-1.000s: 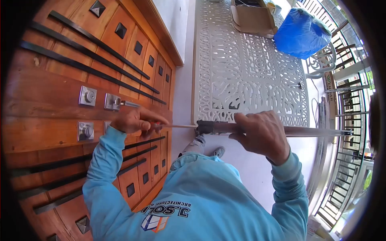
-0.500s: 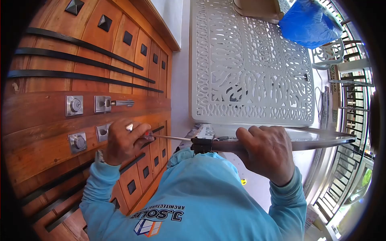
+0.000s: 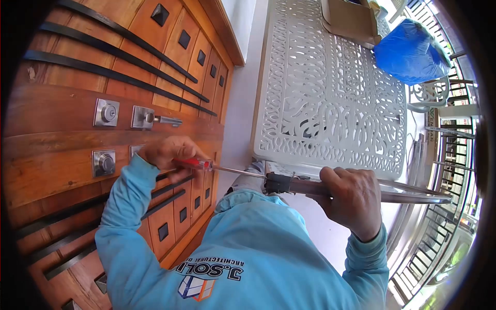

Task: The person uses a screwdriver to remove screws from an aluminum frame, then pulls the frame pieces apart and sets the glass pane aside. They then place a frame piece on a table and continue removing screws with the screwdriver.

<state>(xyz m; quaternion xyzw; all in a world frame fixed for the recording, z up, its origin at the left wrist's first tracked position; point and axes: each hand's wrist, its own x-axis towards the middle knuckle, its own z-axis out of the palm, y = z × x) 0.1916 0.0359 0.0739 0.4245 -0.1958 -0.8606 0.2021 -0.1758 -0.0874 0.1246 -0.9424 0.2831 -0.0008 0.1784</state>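
My left hand, slightly blurred, closes on the red and clear handle of a screwdriver. The thin shaft runs right, and its tip meets a black end piece on a long framed piece. Exactly where the tip sits is hidden. Wrapped around the brown-grey bar of that framed piece is my right hand, a little right of the black end. Past this hand, the long narrow frame stretches to the right.
A wooden door with black bars, locks and a lever handle stands close on the left. Ahead is a white patterned metal table bearing a cardboard box and a blue plastic bag. Railings line the right side.
More of the red handle shows now, as my left hand has shifted its hold on the screwdriver. The framed piece has tilted, its right end lower. The whole view has turned slightly.
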